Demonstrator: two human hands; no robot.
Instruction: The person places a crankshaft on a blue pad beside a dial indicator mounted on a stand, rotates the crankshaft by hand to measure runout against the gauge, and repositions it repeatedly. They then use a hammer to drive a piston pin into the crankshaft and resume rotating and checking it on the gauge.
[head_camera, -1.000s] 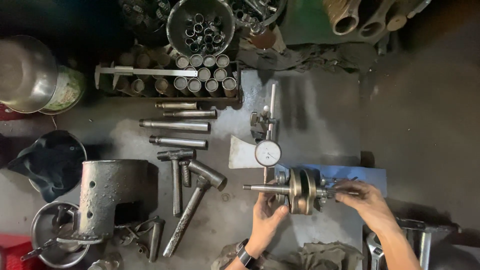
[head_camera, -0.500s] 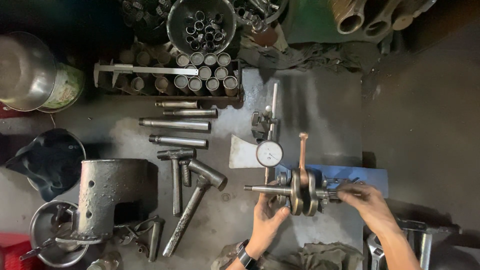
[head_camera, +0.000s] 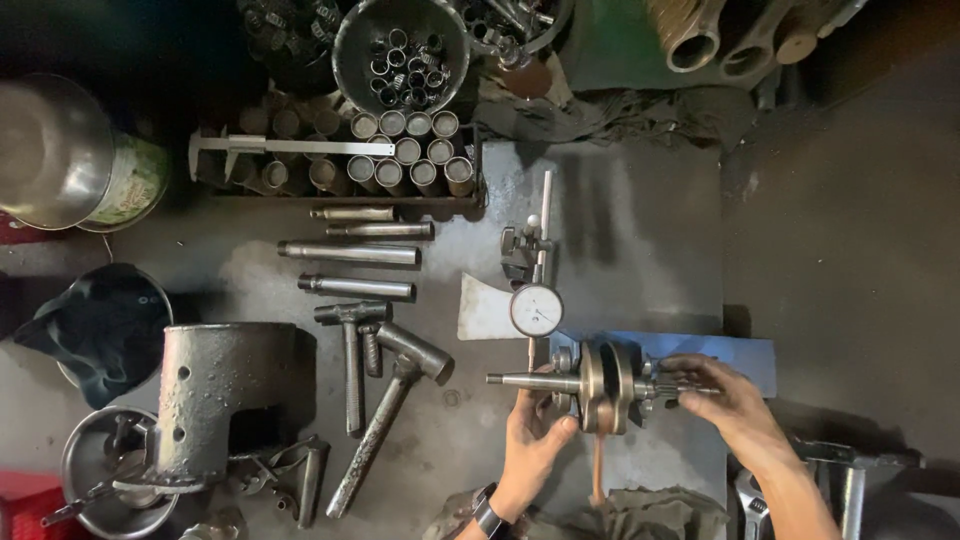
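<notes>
Head view looked straight down on a grimy metal surface (head_camera: 640, 230), where a crankshaft (head_camera: 600, 385) lay sideways on a blue stand (head_camera: 745, 352), its long shaft pointing left. The left hand (head_camera: 535, 430) was clasped on that shaft end just beside the flywheel webs, and the right hand (head_camera: 725, 395) was clenched round the stubbier end, so both ends were supported and the webs hung free between them. A dial gauge (head_camera: 537, 310) stood just behind, its stem reaching toward the shaft, seemingly placed to bear on it. Hammers (head_camera: 370, 365) and round steel drifts (head_camera: 350, 252) lay well apart to the left. Whether the gauge tip touched the shaft was hidden by the webs; the connecting rod (head_camera: 597, 470) showed only dimly below.
</notes>
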